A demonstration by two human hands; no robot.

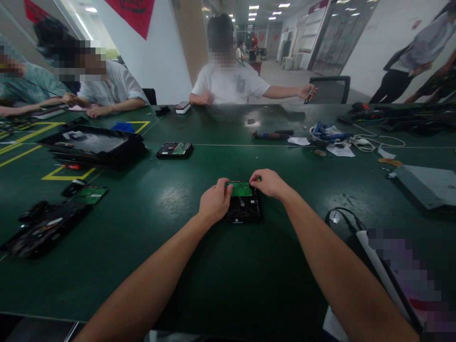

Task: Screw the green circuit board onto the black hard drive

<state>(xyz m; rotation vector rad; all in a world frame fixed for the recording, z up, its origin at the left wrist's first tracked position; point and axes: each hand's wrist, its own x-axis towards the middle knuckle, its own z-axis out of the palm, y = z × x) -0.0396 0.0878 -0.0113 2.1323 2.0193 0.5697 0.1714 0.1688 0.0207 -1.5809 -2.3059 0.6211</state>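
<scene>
We see two bare arms reach out over a dark green tabletop [178, 266]. Between the hands lies a black hard drive [245, 209], flat on the tabletop, right in front of the person. On its far end sits a small green circuit board [241, 189].

The left hand [214, 201] is at the left side of the drive. Its fingers are curled and the fingertips pinch the left edge of the green board. The right hand [270, 183] is at the far right corner of the board. Its grip is closed on something small with a bit of yellow, but it is too tiny for us to tell what it is.

Farther away on the tabletop lies another hard drive [175, 150] with its green board up. To the left sits a big black tray [93, 145], and near it a loose green board [92, 194]. To the right we see a heap of white and blue cables [342, 137] and a dark screwdriver [272, 135].

A person in a white shirt [230, 83] sits across the tabletop with one arm stretched out to the side. More people sit at the far left.
</scene>
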